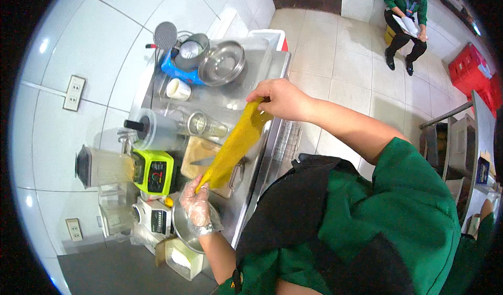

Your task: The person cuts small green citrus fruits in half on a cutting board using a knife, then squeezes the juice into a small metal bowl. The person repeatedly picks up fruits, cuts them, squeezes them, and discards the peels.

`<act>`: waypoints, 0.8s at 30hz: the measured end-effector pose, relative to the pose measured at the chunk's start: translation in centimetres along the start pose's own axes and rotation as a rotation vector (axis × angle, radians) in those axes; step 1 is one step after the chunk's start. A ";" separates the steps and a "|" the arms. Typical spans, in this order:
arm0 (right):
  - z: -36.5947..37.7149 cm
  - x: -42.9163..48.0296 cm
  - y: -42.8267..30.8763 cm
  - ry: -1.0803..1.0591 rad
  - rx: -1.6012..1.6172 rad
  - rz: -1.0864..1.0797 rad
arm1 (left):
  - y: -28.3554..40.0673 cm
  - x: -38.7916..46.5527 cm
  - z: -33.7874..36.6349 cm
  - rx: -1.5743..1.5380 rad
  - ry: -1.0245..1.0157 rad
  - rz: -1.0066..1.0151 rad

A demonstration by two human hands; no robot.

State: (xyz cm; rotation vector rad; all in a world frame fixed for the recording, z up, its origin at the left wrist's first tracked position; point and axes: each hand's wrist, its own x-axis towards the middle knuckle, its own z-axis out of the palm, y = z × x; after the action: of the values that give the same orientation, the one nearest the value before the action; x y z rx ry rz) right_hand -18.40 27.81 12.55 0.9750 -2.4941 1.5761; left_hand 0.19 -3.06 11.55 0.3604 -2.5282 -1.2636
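A yellow cloth is stretched between my two hands above the steel counter. My right hand, bare, pinches its upper end. My left hand, in a clear plastic glove, grips the lower end, above a steel bowl. Partly behind the cloth lie a wooden cutting board and a knife. A lime-green blender base with a cloudy jar stands on the wall side of the board.
Steel bowls, a white cup, glass containers and a white appliance stand on the counter. A seated person holds papers across the tiled floor. Red crates and a metal shelf stand at the right.
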 end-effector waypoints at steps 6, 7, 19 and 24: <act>-2.7 1.7 -1.2 0.077 -0.099 -0.116 | 2.1 1.1 0.2 0.121 0.133 0.126; -2.9 1.9 -1.4 0.099 -0.127 -0.138 | 2.5 1.0 0.3 0.164 0.149 0.219; -5.7 4.4 -3.0 0.085 0.121 -0.413 | 3.8 1.1 -1.9 -0.505 0.106 0.324; -6.8 4.9 -2.6 -0.262 0.782 0.047 | 4.7 0.6 -2.8 -1.074 -0.169 0.013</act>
State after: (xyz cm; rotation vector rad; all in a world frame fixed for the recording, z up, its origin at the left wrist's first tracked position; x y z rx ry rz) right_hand -22.94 30.29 19.68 1.2473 -2.0238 2.6766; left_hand 0.23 -2.61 17.07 -0.0236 -1.5764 -2.4329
